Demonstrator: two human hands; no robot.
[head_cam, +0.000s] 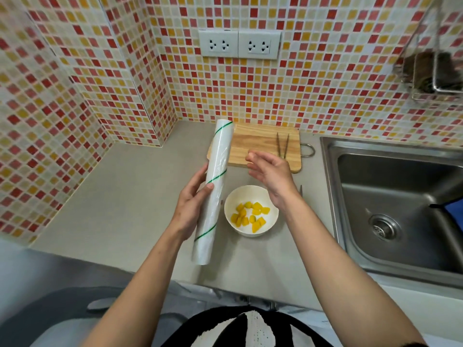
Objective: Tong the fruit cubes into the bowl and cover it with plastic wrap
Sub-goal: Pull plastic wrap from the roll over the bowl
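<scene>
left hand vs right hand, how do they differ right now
The left hand is closed around the plastic wrap roll, holding it tilted beside the bowl; the right hand holds nothing. The left hand's fingers curl around the roll, while the right hand's fingers are spread open and loose. The left hand sits left of the bowl; the right hangs between the bowl and the cutting board. Both are bare and raised above the counter.

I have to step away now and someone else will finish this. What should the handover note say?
Left hand: holds the wrap roll above the counter, left of the bowl.
Right hand: open, empty, above the bowl, beside the roll.
Fruit cubes: in the bowl.
Tongs: on the cutting board, which shows no fruit.
Done: the tonging.
Left: pull out wrap, cover the bowl.
</scene>
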